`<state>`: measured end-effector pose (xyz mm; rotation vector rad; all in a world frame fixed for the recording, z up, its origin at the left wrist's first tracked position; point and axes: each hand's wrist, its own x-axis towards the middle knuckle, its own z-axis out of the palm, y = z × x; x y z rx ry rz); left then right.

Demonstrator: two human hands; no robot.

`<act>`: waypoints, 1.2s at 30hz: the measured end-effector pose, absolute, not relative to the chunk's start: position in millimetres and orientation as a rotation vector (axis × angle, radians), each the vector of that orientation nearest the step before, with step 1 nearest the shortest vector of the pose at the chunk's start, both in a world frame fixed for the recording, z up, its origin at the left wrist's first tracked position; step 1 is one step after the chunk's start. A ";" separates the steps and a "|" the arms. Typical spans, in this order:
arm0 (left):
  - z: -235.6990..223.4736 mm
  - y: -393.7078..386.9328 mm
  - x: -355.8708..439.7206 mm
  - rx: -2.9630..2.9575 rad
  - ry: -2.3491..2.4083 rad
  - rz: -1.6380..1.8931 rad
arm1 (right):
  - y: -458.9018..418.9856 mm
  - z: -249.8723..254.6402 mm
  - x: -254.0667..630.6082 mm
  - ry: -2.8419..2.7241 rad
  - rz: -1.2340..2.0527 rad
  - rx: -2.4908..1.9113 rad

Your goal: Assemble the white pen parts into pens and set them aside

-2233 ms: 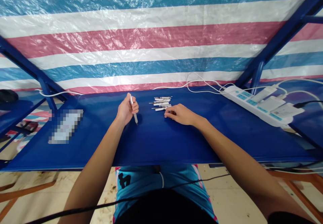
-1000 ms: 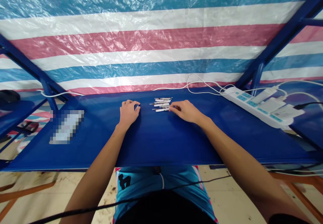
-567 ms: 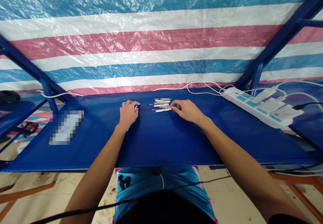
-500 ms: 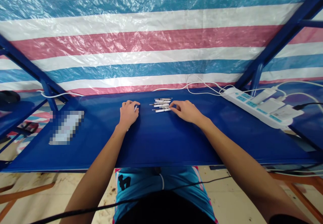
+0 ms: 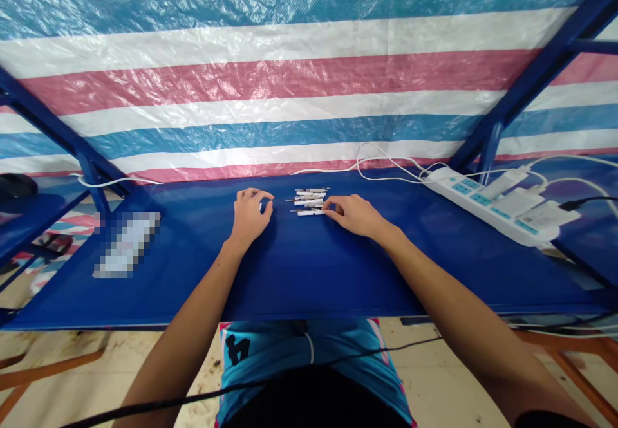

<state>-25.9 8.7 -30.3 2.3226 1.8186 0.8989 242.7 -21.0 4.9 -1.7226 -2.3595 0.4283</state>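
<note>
White pens (image 5: 306, 201) in loose pile on blue table (image 5: 313, 280); L hand (image 5: 250, 217) curled, grip unclear; R hand (image 5: 351, 216) half-closed beside pens.

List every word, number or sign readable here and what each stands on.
"4": black figure on the person's blue shorts, apparently a 4.
White power strip and white plug blocks: markings too small to read.
Pixelated white rectangular item on the blue table: blurred, unreadable.
</note>
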 end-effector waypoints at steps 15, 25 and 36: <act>-26.5 -9.9 -1.4 2.625 1.248 0.704 | -21.9 8.5 243.6 -2.339 0.375 -1.851; -28.8 -18.1 12.5 2.660 1.016 0.481 | -21.1 7.2 246.0 -2.363 0.316 -1.859; -28.4 -18.3 14.7 2.595 1.047 0.502 | -21.5 11.1 245.3 -2.357 0.304 -1.880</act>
